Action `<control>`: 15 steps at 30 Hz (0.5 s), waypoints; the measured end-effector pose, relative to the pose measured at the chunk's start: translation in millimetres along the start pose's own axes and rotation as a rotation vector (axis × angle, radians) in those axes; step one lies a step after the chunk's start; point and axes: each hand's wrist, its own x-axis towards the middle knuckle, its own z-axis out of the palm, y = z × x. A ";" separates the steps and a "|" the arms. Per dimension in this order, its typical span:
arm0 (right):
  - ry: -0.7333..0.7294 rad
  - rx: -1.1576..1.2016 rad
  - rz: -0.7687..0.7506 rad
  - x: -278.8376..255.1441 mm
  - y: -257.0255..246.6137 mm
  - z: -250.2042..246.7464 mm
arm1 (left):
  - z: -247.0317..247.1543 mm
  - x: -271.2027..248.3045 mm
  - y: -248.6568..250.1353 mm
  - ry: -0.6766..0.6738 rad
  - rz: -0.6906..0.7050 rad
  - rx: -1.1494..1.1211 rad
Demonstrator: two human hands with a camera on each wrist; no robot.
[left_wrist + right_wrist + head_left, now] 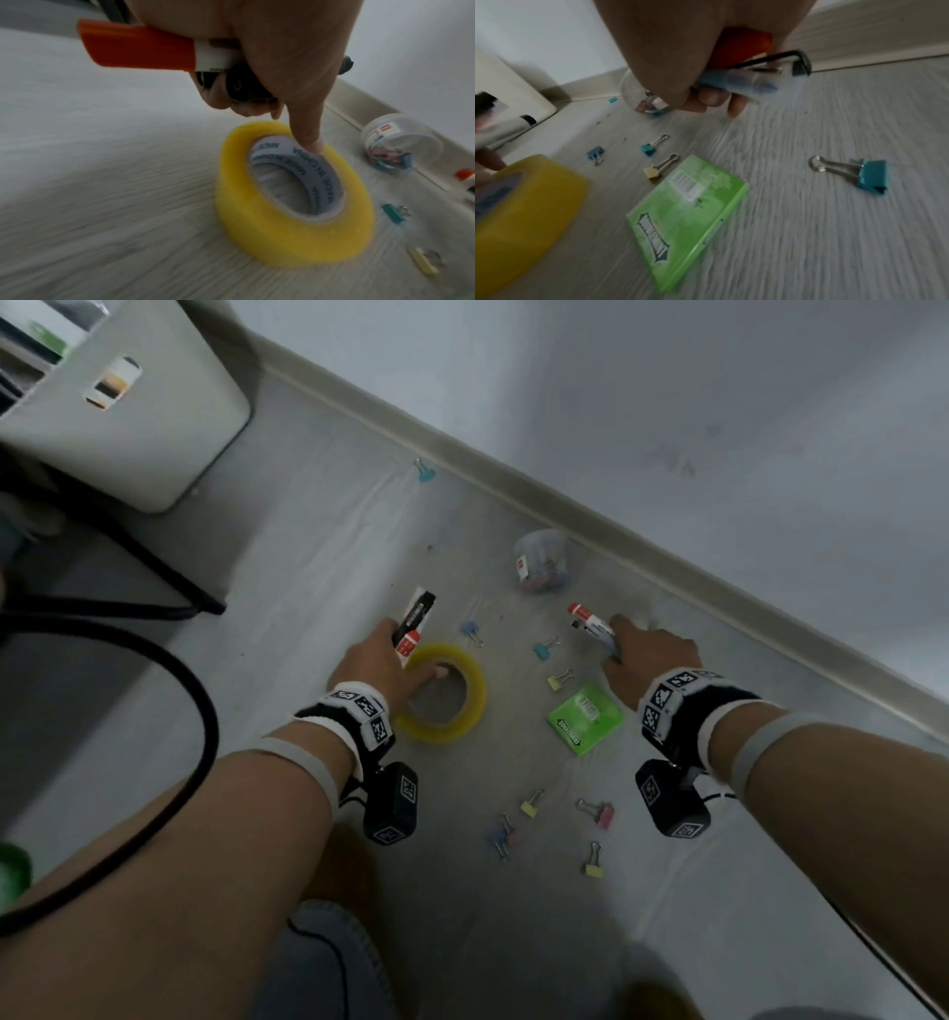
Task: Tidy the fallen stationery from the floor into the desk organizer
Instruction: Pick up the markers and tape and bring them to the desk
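Observation:
My left hand (382,660) grips a bundle of markers (415,618), one with a red cap (133,44) and a black one beside it. Its index finger (308,130) reaches down into the core of a yellow tape roll (477,695) (282,239) lying flat on the floor. My right hand (647,654) (680,50) holds a red-capped stick and pens (590,621), among them a clear-capped blue pen (744,83), a little above the floor. A green flat box (585,719) (687,219) lies between my hands.
Several binder clips lie scattered on the grey floor, among them a teal one (870,176) and a yellow one (560,681). A clear jar of clips (542,562) (401,146) lies by the baseboard. A white rounded unit (128,413) and black cables (154,588) are at left.

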 end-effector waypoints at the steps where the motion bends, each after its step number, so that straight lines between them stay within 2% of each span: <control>1: -0.004 0.050 -0.008 -1.6 -2.1 -0.7 | 1.5 -2.8 -7.8 0.007 -0.030 0.016; 4: -0.004 0.125 -0.041 -11.3 -5.5 4.7 | 8.3 -7.8 -22.1 0.030 -0.147 -0.040; 9: -0.218 -0.022 0.025 -27.5 -16.6 21.6 | 18.4 -4.2 -23.7 -0.013 -0.198 -0.082; 15: -0.187 -0.045 0.112 -31.3 -37.5 42.4 | 18.2 -7.9 -30.9 -0.014 -0.228 -0.129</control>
